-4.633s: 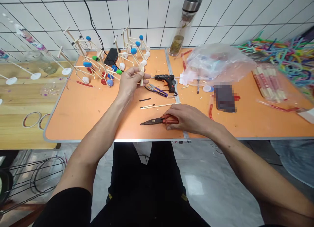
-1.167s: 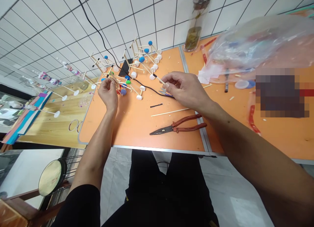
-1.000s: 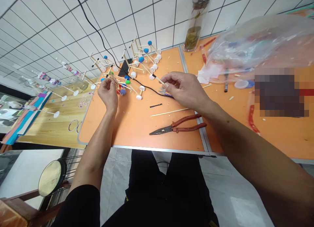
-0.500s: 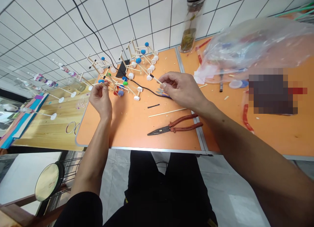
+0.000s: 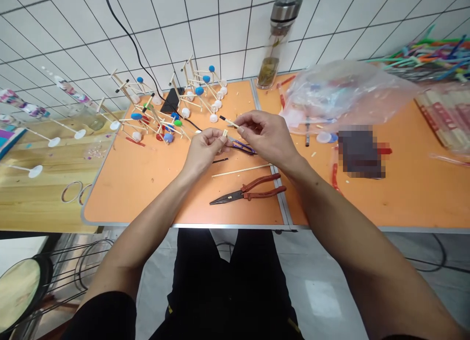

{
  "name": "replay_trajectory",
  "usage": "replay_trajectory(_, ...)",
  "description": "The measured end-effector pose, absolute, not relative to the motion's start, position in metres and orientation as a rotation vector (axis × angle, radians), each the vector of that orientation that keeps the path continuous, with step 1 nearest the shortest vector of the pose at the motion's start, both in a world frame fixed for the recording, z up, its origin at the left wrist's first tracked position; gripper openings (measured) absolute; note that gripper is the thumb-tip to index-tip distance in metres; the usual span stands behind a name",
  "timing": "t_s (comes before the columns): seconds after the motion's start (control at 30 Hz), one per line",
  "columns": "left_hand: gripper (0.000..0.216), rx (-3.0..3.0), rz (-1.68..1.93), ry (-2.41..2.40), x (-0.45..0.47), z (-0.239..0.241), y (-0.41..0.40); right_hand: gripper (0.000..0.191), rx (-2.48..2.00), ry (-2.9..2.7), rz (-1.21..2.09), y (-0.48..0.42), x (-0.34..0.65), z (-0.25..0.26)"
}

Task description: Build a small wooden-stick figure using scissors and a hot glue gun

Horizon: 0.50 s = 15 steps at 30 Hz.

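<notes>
My right hand [image 5: 265, 135] pinches a thin wooden stick [image 5: 228, 121] with a black tip that points up and to the left. Just left of it, my left hand [image 5: 204, 148] is closed on a short piece of wood [image 5: 224, 133] held up beside the stick. Both hands hover above the orange table [image 5: 132, 178]. Red-handled pliers [image 5: 248, 192] lie on the table below them, next to a long bare stick [image 5: 240, 170]. Purple-handled scissors [image 5: 243, 147] lie partly under my right hand.
Stick models with blue, green and white knobs [image 5: 172, 107] crowd the table's back left. A tall glass bottle [image 5: 276, 41] stands at the wall. A clear plastic bag [image 5: 338, 92] lies right of centre, and coloured straws [image 5: 428, 56] fill the far right. Metal rings [image 5: 75, 190] rest on the wooden bench.
My left hand has come away from the stick models at the left and moved right with a short piece, meeting my right hand. The camera has swung back to the right.
</notes>
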<state>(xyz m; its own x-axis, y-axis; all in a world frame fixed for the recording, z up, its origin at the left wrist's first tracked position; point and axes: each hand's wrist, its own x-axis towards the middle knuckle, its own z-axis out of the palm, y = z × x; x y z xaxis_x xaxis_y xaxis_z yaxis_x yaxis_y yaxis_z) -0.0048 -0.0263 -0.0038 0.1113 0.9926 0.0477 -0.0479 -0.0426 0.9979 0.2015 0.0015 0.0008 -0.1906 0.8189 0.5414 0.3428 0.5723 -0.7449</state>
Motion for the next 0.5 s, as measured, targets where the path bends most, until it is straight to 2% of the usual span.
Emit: replay_trajectory(0.5, 0.024, 1.133, 1.21, 1.027, 0.0012, -0.0126, -0.0294, 0.016, -0.972, -1.872, 0.489, -0.0005, 0.1961, -0.0041)
